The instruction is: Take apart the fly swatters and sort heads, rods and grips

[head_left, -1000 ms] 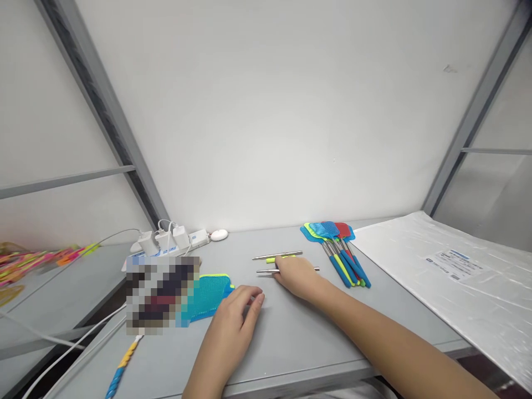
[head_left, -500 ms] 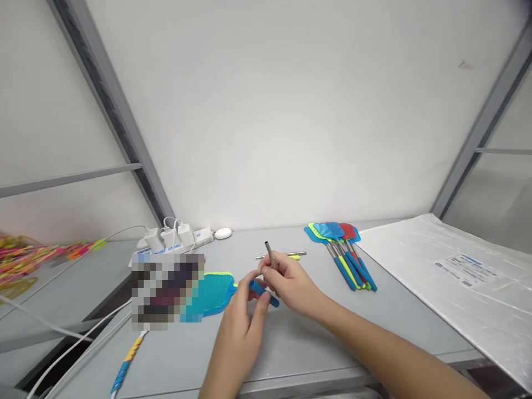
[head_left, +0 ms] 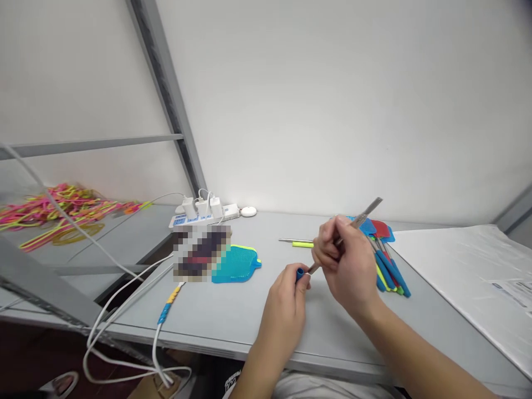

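Observation:
My right hand [head_left: 343, 263] is closed around a thin metal rod [head_left: 366, 211] that slants up to the right above the grey table [head_left: 233, 316]. My left hand [head_left: 286, 299] pinches a small blue grip sleeve [head_left: 300, 273] at the rod's lower end. The rod's tip meets the sleeve's opening. Behind my hands another metal rod with a yellow-green sleeve [head_left: 297, 243] lies on the table. A blue mesh swatter head [head_left: 236, 264] lies flat to the left.
A bundle of finished fly swatters [head_left: 386, 255] lies behind my right hand. A power strip with chargers [head_left: 203, 213] and white cables [head_left: 124, 293] are at the left. Coloured strips [head_left: 58, 213] pile on the left shelf. A white plastic-wrapped sheet [head_left: 477, 271] lies right.
My right hand picked a metal rod off the table and raised it. My left hand took up the blue sleeve and brought it to the rod's end. The view swung left.

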Motion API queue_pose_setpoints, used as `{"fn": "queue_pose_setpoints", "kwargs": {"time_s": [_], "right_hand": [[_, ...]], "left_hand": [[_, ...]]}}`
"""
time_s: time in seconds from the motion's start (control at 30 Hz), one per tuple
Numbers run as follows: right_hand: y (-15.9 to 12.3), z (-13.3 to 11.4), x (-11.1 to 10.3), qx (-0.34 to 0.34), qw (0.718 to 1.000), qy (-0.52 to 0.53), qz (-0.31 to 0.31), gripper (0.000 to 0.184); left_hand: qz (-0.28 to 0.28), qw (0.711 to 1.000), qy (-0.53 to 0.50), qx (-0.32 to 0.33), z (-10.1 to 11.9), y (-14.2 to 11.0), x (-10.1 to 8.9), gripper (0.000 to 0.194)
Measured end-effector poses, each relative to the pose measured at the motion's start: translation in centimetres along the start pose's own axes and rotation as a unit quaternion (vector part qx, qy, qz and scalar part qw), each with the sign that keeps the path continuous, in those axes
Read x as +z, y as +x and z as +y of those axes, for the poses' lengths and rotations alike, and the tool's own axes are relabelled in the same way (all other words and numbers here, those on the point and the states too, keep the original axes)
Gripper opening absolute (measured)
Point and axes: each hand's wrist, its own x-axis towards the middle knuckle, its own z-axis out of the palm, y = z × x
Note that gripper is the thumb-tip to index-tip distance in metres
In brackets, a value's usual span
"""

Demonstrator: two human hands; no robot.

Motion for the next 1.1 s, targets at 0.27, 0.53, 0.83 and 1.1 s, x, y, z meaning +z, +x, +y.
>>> {"fn": "queue_pose_setpoints", "kwargs": {"time_s": [0.27, 0.53, 0.83, 1.1], "right_hand": [[0.0, -0.1, 0.5, 0.017, 1.0, 0.001, -0.017, 0.036], [-0.7, 1.0, 0.4, 0.029, 0.997, -0.051, -0.054, 0.036], [-0.1, -0.6, 0.1, 0.13, 0.938, -0.278, -0.16, 0.02], [1.2, -1.3, 2.3, 0.04, 0.993, -0.107, -0.042, 0.017]], "left_hand": [[-0.034, 0.999, -0.006, 0.016, -0.2, -0.1, 0.2, 0.022], [-0.039, 0.998, -0.04, 0.001, 0.3, -0.3, -0.2, 0.021], [-0.031, 0.997, -0.065, -0.023, 0.3, -0.3, -0.2, 0.022], [-0.058, 0.995, -0.067, -0.047, 0.1, -0.4, 0.0, 0.021]]}}
